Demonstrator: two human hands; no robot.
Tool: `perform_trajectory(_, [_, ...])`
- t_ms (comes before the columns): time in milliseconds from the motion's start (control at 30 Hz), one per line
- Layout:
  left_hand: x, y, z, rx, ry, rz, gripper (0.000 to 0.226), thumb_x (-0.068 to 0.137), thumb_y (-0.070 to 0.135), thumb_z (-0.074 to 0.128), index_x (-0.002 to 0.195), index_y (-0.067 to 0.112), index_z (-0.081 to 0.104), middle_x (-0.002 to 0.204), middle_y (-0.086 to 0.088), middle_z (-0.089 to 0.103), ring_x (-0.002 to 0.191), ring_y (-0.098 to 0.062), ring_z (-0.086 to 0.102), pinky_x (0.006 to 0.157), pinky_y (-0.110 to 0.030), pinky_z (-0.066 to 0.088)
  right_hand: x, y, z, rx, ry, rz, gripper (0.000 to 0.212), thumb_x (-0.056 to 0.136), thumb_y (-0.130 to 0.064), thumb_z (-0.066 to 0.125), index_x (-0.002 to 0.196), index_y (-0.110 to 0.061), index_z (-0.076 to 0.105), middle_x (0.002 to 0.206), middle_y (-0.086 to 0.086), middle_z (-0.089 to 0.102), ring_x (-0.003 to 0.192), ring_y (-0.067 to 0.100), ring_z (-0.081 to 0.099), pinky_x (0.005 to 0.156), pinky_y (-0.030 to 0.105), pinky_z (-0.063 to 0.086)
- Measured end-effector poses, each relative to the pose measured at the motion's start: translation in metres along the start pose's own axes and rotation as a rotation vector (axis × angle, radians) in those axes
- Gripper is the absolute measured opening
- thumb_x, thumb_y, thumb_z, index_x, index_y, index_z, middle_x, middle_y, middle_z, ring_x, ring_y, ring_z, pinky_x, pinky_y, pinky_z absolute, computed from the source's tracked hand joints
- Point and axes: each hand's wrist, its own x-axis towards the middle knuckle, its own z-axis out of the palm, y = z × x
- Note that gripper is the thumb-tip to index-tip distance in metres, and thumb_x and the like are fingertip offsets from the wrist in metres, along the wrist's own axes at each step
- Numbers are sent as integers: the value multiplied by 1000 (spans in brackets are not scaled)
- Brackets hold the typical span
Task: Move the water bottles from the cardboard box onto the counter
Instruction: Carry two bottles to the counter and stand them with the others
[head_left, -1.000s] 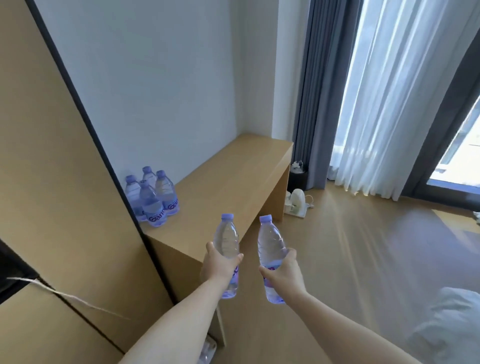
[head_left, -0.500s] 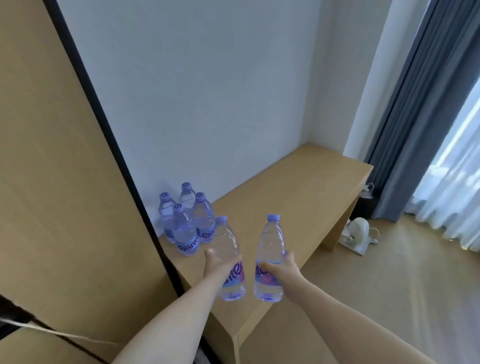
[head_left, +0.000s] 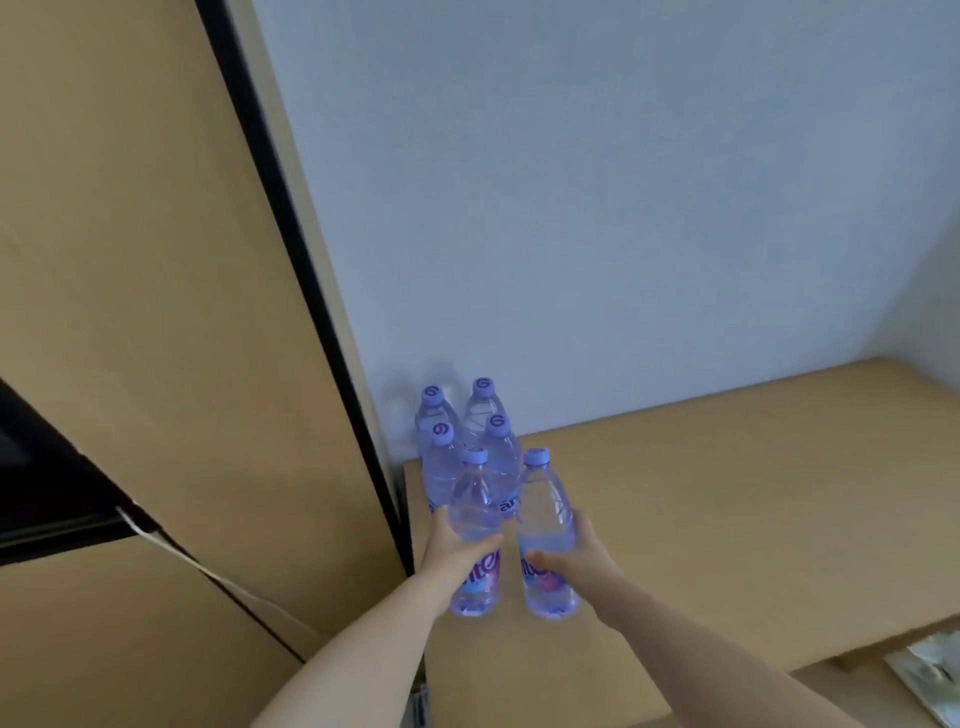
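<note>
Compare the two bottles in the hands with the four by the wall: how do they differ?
The two held bottles are gripped, one by the left hand and one by the right hand; the four bottles stand untouched. The held pair sits nearer the counter's front; the four cluster in the corner. All are clear, purple-capped and upright.

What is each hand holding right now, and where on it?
Left hand grips one water bottle at mid-body; right hand grips another bottle likewise.
</note>
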Motion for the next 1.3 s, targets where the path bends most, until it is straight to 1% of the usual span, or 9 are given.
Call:
perform_trajectory(100, [-4,5,6,17,68,55,42,73,10,79,109,20,58,105,-5,69,104,-23,66,94,-42,52,16,-11,-1,-88,-77,-4,43,54,-29,70,94,-25,55,94,-2,65,87,19,66,76,38,56])
perform_trajectory(200, [-12,11,12,56,190,21,48,65,33,81,107,35,59,104,7,69,100,-14,65,93,-39,52,23,-18,-4,-125,-244,-95,39,64,-18,62,86,9,44,71,11,54,63,23,51,49,28,41])
perform_trajectory(267, [-18,14,16,92,281,-1,49,60,41,78,104,39,59,100,10,69,97,-14,65,90,-37,53,26,-18,-6,-106,-307,-119,36,69,-10,65,87,11,43,68,6,56,56,16,54,43,20,39])
perform_trajectory(367, [-24,14,19,63,338,21,42,62,31,80,100,34,62,96,7,71,95,-15,67,86,-37,56,26,-22,-8,-79,-331,-171,23,65,-7,67,80,-20,56,62,-8,60,50,8,54,43,19,41])
perform_trajectory(533, [-37,12,22,134,387,-15,63,58,30,83,108,45,48,103,18,63,99,-8,57,97,-32,46,26,-26,-5,-85,-414,-252,16,61,-3,61,70,-10,50,64,6,48,58,16,39,54,34,36])
perform_trajectory(700, [-37,-1,21,-31,406,12,78,63,1,85,130,17,50,124,-3,62,117,-23,58,103,-45,45,27,-23,-3,-100,-390,-302,19,59,-7,61,57,-14,43,59,16,45,55,20,36,47,41,38])
perform_trajectory(1000, [-14,3,24,-50,416,62,68,55,12,81,119,16,58,110,-2,69,102,-19,66,89,-42,55,35,-7,3,-91,-234,-217,48,61,-20,77,100,-36,54,93,-12,65,81,7,66,55,15,51])
perform_trajectory(1133, [-8,5,24,48,409,70,32,57,12,69,88,9,62,81,-9,69,76,-26,66,73,-44,57,37,-5,6,-136,-199,-208,52,62,-15,77,100,-37,50,96,-12,65,87,11,66,57,15,50])
perform_trajectory(1300, [-8,1,20,70,385,97,36,61,9,74,95,12,62,86,-8,69,84,-28,68,75,-47,58,41,-2,9,-179,-177,-197,53,61,-21,81,99,-40,48,97,-15,66,82,1,65,57,13,48])
